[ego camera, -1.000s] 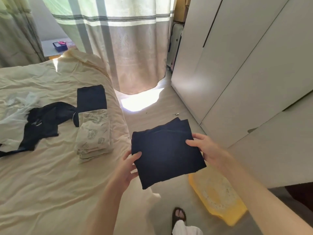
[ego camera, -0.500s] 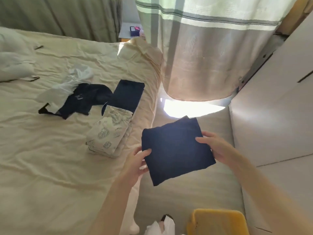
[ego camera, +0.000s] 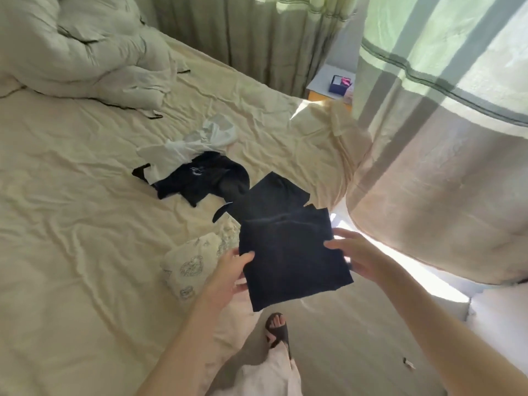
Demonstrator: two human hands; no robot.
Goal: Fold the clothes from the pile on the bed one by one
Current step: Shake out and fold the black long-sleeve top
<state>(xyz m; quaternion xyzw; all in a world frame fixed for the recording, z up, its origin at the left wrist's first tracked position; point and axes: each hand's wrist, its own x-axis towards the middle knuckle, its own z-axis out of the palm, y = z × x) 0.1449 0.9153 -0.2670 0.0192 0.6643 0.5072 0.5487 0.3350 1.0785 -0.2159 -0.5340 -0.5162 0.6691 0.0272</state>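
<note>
Beside the bed [ego camera: 85,252], both hands, left [ego camera: 228,270] and right [ego camera: 360,258], are pinching the folded dark garment [ego camera: 294,258], now swinging it from the floor side toward the folded stack [ego camera: 197,261], so placing looks imminent.

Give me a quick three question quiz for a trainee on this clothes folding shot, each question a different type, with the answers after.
1. True or false: both hands hold the folded dark garment.
2. Which folded item lies nearest the left hand? A) patterned cream garment B) white duvet C) striped curtain
3. Fill in: unfolded clothes left on the bed are one black garment and one ____ garment.

Key: 1 true, with the right hand on the other edge; 2 A; 3 white.
</note>
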